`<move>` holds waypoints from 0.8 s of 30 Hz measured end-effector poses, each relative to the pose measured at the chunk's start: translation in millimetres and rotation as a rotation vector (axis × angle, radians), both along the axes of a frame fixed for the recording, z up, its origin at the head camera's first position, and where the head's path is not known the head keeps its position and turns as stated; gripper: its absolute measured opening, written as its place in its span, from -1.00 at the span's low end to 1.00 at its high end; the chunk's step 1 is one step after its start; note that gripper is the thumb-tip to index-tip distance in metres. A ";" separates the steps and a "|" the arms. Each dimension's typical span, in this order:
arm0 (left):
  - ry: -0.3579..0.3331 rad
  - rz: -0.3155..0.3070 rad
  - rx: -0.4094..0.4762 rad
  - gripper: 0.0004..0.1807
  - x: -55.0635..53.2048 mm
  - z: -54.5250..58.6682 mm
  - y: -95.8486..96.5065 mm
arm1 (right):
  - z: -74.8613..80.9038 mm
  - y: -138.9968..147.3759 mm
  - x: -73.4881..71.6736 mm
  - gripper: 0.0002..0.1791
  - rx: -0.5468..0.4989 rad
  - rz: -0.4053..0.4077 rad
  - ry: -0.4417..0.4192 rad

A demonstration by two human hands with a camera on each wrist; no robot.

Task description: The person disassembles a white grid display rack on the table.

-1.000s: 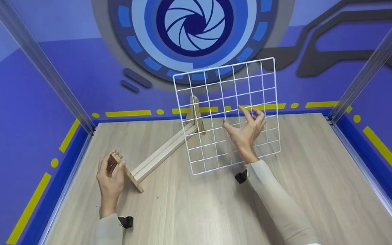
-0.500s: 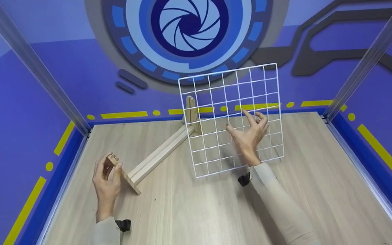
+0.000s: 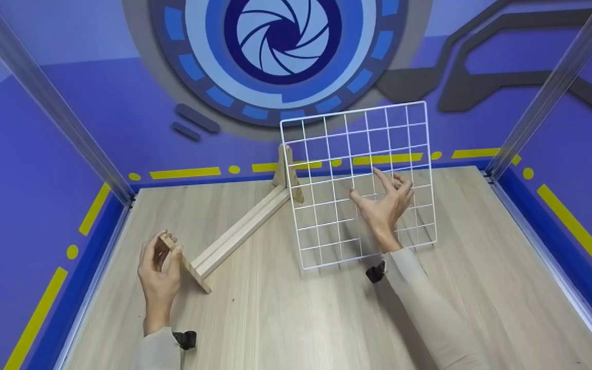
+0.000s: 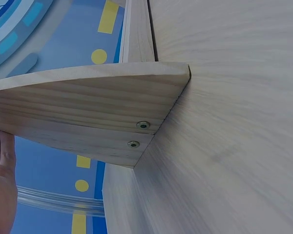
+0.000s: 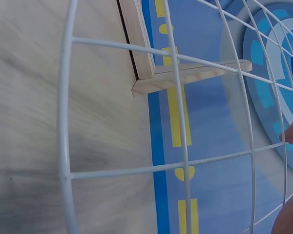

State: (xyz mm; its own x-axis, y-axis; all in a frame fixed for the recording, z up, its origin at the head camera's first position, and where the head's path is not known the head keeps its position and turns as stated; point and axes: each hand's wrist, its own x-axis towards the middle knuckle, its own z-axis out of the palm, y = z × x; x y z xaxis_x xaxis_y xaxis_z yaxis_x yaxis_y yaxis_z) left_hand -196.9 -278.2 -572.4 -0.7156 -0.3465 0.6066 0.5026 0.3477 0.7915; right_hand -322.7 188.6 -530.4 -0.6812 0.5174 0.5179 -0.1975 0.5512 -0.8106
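Note:
In the head view my right hand (image 3: 384,208) pinches wires in the middle of a white wire grid panel (image 3: 337,221), thumb and fingertips on the wires. The panel stands tilted above the table, its left edge overlapping the far end of a wooden stand. My left hand (image 3: 160,270) grips the top of the stand's near end piece (image 3: 188,267) between thumb and fingers. Two parallel wooden bars (image 3: 242,231) join it to the far end piece (image 3: 280,164). Two screw heads (image 4: 143,125) show on the near end piece in the left wrist view.
The wood-grain table (image 3: 285,318) runs back to a blue printed wall (image 3: 214,154) with yellow dashes. Metal posts (image 3: 59,103) rise at the back corners, and side walls stand left and right. Black wrist cameras (image 3: 375,272) sit at both cuffs.
My right hand has moved the grid panel to the right and slightly down, away from the stand. My left hand keeps its grip on the near end piece, and the view has shifted a little.

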 end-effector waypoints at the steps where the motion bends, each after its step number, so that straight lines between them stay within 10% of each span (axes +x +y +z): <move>1: -0.003 -0.001 0.003 -0.42 0.2 0.3 0.4 | 0.2 1.6 0.3 -0.24 0.001 -0.002 -0.003; 24: 0.001 -0.018 0.031 -0.44 1.4 3.1 1.4 | -11.8 27.9 2.7 -0.23 0.027 -0.052 -0.134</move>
